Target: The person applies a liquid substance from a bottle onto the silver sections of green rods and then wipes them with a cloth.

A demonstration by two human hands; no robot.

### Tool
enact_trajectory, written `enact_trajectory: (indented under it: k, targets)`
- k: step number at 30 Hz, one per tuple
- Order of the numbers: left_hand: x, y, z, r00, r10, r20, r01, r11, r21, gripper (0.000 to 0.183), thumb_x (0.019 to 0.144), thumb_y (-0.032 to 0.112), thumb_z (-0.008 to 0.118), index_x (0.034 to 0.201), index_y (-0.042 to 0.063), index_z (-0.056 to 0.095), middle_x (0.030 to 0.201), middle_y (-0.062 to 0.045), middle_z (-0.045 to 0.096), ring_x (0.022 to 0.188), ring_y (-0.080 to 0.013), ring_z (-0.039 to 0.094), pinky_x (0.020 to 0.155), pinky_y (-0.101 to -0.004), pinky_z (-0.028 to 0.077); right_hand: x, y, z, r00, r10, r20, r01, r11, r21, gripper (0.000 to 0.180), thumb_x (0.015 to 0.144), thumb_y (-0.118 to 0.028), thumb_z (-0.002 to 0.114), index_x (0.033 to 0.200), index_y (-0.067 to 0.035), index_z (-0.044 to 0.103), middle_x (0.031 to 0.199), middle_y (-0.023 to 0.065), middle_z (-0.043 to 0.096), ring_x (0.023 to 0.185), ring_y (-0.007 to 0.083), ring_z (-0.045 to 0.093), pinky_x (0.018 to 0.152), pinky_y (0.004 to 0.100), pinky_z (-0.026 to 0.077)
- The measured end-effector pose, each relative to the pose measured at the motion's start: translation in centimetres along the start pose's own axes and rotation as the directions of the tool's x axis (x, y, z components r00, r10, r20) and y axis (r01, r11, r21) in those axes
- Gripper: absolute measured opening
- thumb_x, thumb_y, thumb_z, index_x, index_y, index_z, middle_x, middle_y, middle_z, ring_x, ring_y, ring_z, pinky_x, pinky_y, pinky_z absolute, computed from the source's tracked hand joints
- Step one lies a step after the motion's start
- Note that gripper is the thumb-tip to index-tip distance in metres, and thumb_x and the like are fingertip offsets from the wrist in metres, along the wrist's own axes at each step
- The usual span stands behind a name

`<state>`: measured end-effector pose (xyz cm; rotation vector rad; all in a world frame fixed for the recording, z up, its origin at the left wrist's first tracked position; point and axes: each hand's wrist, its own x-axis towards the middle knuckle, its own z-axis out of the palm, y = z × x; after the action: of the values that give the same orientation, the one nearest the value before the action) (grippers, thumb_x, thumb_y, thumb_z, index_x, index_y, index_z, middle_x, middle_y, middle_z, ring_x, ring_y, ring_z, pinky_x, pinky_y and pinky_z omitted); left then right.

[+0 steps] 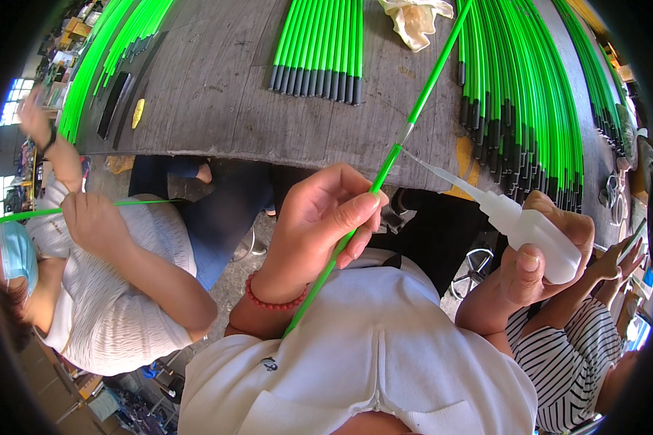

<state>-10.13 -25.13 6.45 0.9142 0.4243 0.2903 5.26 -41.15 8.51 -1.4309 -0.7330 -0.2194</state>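
A thin green rod (385, 173) is pinched between the thumb and fingers of my left hand (315, 223). It slants from beside my forearm up over the table's near edge. A short silvery or clear section (405, 133) interrupts its green above the hand, and the green upper part (438, 70) continues to the top of the view. My right hand (517, 285) grips a translucent white squeeze bottle (544, 244). Its long tapered nozzle (451, 179) points at the rod, its tip close to the lower end of the silvery section; whether they touch, I cannot tell.
On the grey table (212, 103) lie a row of black-ended green rods (318, 54), a larger pile (522, 109) at right and a crumpled cloth (413, 22). A yellow piece (137, 113) lies left. Co-workers sit at both sides; the left one's hand (92, 223) holds a green rod.
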Motion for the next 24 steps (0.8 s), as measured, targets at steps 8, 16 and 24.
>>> enact_trajectory:
  k: [8, 16, 24]
  targets:
    - [-0.08, 0.36, -0.08, 0.996, -0.075, 0.045, 0.078, 0.995, -0.069, 0.014, 0.092, 0.013, 0.06, 0.091, 0.001, 0.052, 0.07, -0.003, 0.054, 0.045, -0.0025, 0.042, 0.035, -0.0186, 0.029, -0.03, 0.13, 0.04, 1.0, -0.019, -0.006, 0.019, 0.999, 0.026, 0.062, 0.062, -0.043, 0.085, 0.083, 0.002, 0.048, 0.067, 0.0113, 0.057, 0.052, 0.0159, 0.048, 0.052, 0.0298, 0.04]
    - [-0.01, 0.06, 0.11, 0.999, -0.034, 0.028, 0.037, 0.992, -0.117, 0.015, 0.091, 0.009, 0.06, 0.088, 0.001, 0.047, 0.07, -0.004, 0.053, 0.041, -0.0052, 0.042, 0.033, -0.0196, 0.029, -0.08, 0.26, 0.18, 1.0, -0.023, 0.0, 0.023, 0.998, 0.056, 0.061, 0.062, -0.042, 0.086, 0.083, 0.001, 0.048, 0.067, 0.0107, 0.057, 0.05, 0.0147, 0.047, 0.05, 0.0289, 0.038]
    - [-0.05, 0.15, -0.12, 0.996, -0.059, 0.065, 0.067, 0.99, -0.126, 0.017, 0.096, 0.015, 0.052, 0.092, -0.001, 0.053, 0.072, -0.006, 0.056, 0.041, -0.006, 0.041, 0.035, -0.0185, 0.029, -0.02, 0.38, 0.08, 1.0, -0.024, 0.005, 0.024, 0.998, 0.062, 0.059, 0.063, -0.04, 0.086, 0.083, 0.001, 0.047, 0.067, 0.0108, 0.057, 0.052, 0.014, 0.046, 0.05, 0.0279, 0.037]
